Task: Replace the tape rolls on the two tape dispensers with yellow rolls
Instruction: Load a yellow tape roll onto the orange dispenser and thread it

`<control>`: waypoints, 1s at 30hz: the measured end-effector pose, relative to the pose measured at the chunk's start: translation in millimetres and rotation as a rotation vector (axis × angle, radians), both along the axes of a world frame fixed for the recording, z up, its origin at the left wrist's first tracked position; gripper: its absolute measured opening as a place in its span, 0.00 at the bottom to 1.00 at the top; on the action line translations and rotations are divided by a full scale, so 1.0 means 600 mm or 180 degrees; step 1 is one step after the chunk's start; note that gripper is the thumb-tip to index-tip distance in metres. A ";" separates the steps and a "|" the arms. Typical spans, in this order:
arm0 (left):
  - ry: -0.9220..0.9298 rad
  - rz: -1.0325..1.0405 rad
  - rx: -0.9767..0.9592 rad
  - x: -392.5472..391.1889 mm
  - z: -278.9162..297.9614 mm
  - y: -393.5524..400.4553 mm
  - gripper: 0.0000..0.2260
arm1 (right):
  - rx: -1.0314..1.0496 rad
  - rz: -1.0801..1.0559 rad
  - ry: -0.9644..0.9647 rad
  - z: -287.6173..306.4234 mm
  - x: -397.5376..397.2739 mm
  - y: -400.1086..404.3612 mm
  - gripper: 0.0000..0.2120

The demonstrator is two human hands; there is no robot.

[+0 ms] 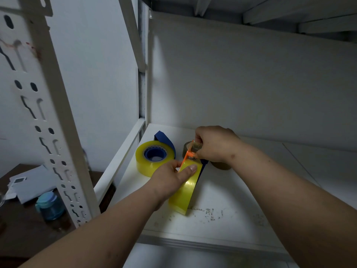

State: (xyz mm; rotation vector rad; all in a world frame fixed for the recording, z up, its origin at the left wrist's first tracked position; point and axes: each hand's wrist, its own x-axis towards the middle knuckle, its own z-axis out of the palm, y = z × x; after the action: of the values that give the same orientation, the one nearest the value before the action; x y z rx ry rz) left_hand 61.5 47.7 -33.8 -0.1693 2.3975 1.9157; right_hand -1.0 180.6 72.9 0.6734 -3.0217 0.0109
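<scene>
On the white shelf (pixel 241 200) a blue dispenser (pixel 164 139) lies flat at the left with a yellow roll (pixel 143 163) mounted on its blue hub. In front of it a second yellow roll (pixel 185 192) stands on edge, and my left hand (pixel 172 178) grips its top with the thumb pressed on the tape. My right hand (pixel 214 145) pinches the orange cutter end (pixel 188 153) of the second dispenser, whose blue body (pixel 202 165) shows just behind that roll. A brownish roll (pixel 186 148) peeks out behind my right hand.
Another brownish roll (pixel 221 165) lies under my right wrist. A perforated white upright (pixel 56 132) stands at the left of the shelf. Below it, a dark table holds a blue-lidded jar (pixel 49 206) and white papers (pixel 32 182).
</scene>
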 end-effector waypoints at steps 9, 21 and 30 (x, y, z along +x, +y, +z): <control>-0.0149 -0.0225 0.0179 -0.004 0.011 -0.003 0.17 | 0.0148 0.0343 0.0061 -0.010 -0.011 0.016 0.08; -0.0525 -0.0401 0.0539 -0.009 0.011 -0.009 0.19 | -0.0098 0.0527 -0.0139 -0.019 -0.026 0.020 0.08; -0.0165 -0.0032 0.0729 -0.010 0.003 0.013 0.16 | -0.0349 0.0384 -0.0088 -0.026 -0.033 0.033 0.09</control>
State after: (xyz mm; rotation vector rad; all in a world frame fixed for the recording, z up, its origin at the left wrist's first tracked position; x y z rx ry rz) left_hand 55.5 55.7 -32.1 -0.1902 2.1221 2.1331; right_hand -20.5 200.5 57.3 0.8499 -2.9746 0.1902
